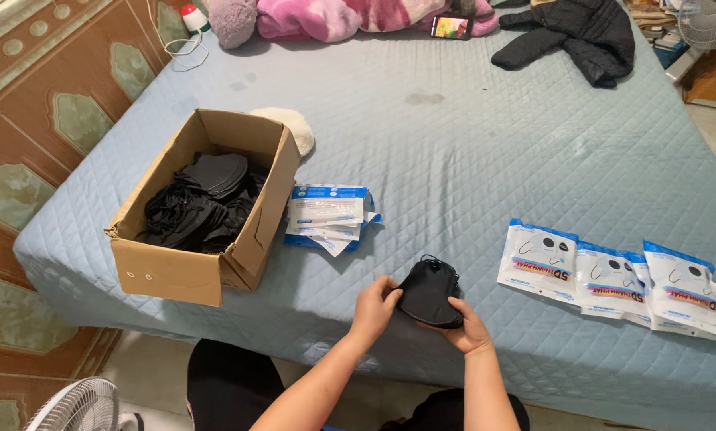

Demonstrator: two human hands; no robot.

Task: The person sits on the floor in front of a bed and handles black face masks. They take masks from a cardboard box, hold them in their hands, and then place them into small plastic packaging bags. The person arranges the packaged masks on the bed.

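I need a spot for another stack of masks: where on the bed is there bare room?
Bare quilt runs wide between the cardboard box and the black jacket, and between the empty pouches and the filled packs. The far edge is crowded: blanket, phone.

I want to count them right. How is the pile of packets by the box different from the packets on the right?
The flat packets by the box lie stacked, showing no black. The filled packets on the right lie in an overlapping row, each showing a black mask inside. Both are white with blue edges, on the bed.

A black jacket (569, 36) and phone (451, 26) lie far off.
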